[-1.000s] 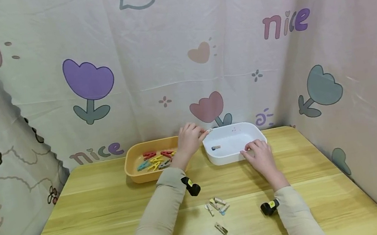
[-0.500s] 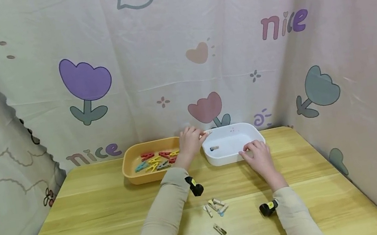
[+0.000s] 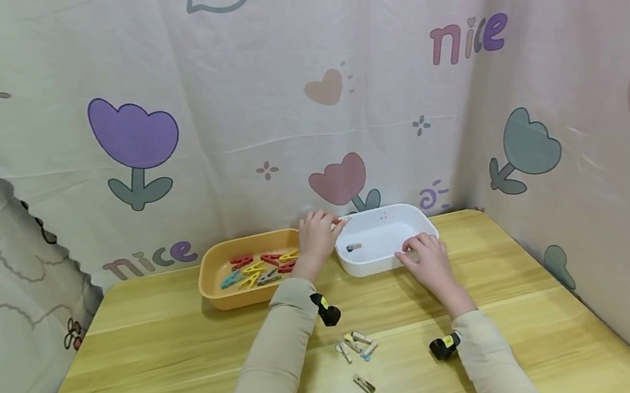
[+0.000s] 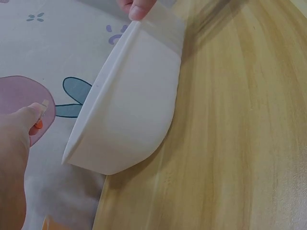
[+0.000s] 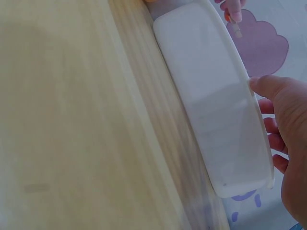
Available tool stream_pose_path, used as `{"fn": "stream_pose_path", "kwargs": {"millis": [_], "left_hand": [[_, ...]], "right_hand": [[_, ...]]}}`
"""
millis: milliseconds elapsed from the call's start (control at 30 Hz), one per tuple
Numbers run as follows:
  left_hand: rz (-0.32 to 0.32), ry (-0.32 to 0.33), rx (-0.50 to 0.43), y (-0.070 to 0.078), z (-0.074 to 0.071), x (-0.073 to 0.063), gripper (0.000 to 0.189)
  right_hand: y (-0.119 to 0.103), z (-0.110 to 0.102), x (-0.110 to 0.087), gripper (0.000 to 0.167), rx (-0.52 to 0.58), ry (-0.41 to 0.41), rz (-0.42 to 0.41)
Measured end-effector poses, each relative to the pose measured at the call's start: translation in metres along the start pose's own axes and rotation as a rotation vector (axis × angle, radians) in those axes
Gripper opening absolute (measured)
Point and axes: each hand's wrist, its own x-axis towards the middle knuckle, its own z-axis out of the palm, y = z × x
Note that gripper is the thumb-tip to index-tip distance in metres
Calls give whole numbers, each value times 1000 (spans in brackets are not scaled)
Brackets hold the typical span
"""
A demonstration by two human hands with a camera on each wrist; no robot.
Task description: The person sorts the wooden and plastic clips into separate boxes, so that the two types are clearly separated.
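Note:
My left hand point(image 3: 317, 241) is raised at the back left corner of a white plastic basin point(image 3: 379, 231). Between its thumb and fingertips it pinches a small wooden clothespin point(image 4: 44, 106) with an orange end, pointing toward the basin. My right hand point(image 3: 430, 265) grips the basin's front rim near the right corner, thumb outside and fingers over the inner side, as the right wrist view shows. One wooden clothespin with a dark end point(image 3: 355, 247) lies inside the basin at the left.
An orange basin point(image 3: 216, 294) with several red, yellow and blue plastic clothespins stands to the left, partly behind my left forearm. Several small wooden clothespins point(image 3: 352, 342) lie in a loose cluster on the wooden table point(image 3: 152, 380), with a single clothespin point(image 3: 364, 384) nearer me. A printed curtain point(image 3: 232, 65) hangs behind.
The head view has swung slightly, so everything sits a little farther left. My left hand has lowered slightly with its clothespin; my right hand keeps its grip on the rim.

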Motion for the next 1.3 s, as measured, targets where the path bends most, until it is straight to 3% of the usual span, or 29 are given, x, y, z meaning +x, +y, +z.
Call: {"fn": "stream_pose_path", "kwargs": {"millis": [267, 567, 933, 1300], "left_hand": [[-29, -60, 9, 4, 1, -1, 32], [13, -54, 22, 5, -7, -5, 30], [128, 18, 23, 4, -18, -15, 25], [277, 107, 71, -7, -33, -34, 26]], "right_hand": [[-1, 0, -1, 21, -7, 2, 8], [-2, 0, -1, 22, -3, -1, 0], [-1, -2, -1, 22, -3, 1, -3], [-2, -1, -2, 22, 5, -2, -1]]}}
